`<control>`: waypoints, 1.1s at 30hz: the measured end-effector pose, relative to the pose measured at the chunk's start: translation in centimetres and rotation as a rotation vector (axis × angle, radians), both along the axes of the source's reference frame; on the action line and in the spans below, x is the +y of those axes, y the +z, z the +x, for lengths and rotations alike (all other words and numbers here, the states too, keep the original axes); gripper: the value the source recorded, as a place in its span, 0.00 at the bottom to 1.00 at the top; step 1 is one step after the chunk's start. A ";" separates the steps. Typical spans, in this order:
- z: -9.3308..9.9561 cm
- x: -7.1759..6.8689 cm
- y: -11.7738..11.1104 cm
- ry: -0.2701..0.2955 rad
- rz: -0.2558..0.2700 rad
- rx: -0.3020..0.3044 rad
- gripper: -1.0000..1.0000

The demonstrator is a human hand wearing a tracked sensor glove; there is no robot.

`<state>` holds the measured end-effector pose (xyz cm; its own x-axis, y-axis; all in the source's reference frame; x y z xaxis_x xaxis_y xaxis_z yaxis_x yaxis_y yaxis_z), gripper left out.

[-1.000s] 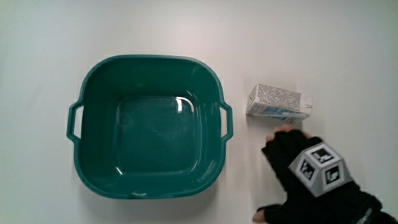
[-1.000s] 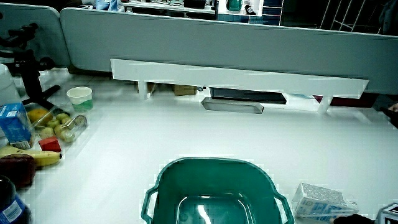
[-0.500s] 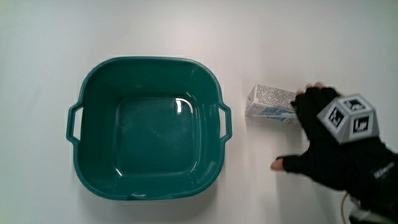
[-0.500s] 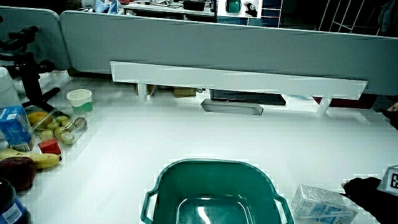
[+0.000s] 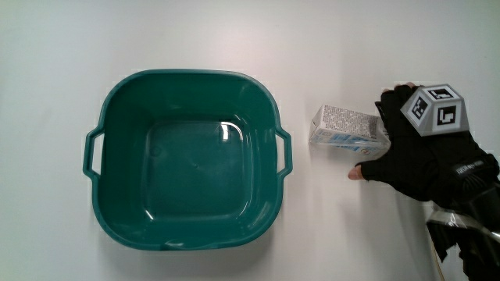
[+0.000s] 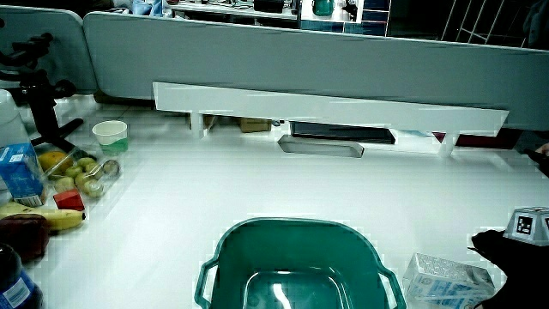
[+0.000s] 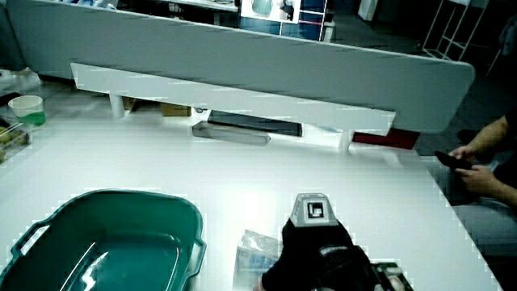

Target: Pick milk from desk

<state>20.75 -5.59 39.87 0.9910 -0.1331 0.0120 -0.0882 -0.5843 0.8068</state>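
Milk carton (image 5: 348, 131): small, white with blue print, lying on its side on the white table (image 5: 195, 39), just beside the green basin's handle. One end is covered by the hand. Also seen in both side views (image 6: 446, 280) (image 7: 257, 255), low near the person's edge.

Hand (image 5: 410, 148): black glove, patterned cube (image 5: 433, 111) on its back. It sits at the carton's end that points away from the basin. The fingers (image 5: 388, 105) curl over the carton's upper face, and the thumb tip (image 5: 357, 172) lies on the table just nearer the person than the carton. Fingers touch the carton; whether they truly clamp it, cannot tell. The carton looks flat on the table, not lifted.

Forearm (image 5: 469, 187): runs from the hand toward the person's edge of the table.

Green basin (image 5: 187, 160): square with rounded corners, two side handles, nothing in it, with a light glare on its floor. It stands apart from the carton by a narrow gap.

Side view extras: a low grey partition (image 6: 300, 56) with a white shelf (image 6: 326, 107) along it. A pale cup (image 6: 110, 134), a banana (image 6: 47, 215), a tray of small fruit (image 6: 86, 172) and a blue carton (image 6: 19, 172) are clustered at the table's edge, well apart from the basin.
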 end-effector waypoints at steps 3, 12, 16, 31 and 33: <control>-0.6 -0.3 -0.3 -0.019 0.006 -0.008 0.50; -0.4 -1.2 1.6 -0.007 -0.028 0.018 0.50; -0.4 -1.3 2.0 -0.020 0.004 0.012 0.50; -0.4 -1.7 2.6 -0.016 0.063 -0.076 0.73; -0.3 -1.7 2.7 -0.016 0.063 -0.086 0.77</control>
<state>20.45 -7.32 42.55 0.9845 -0.1518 0.0878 -0.1649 -0.6315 0.7576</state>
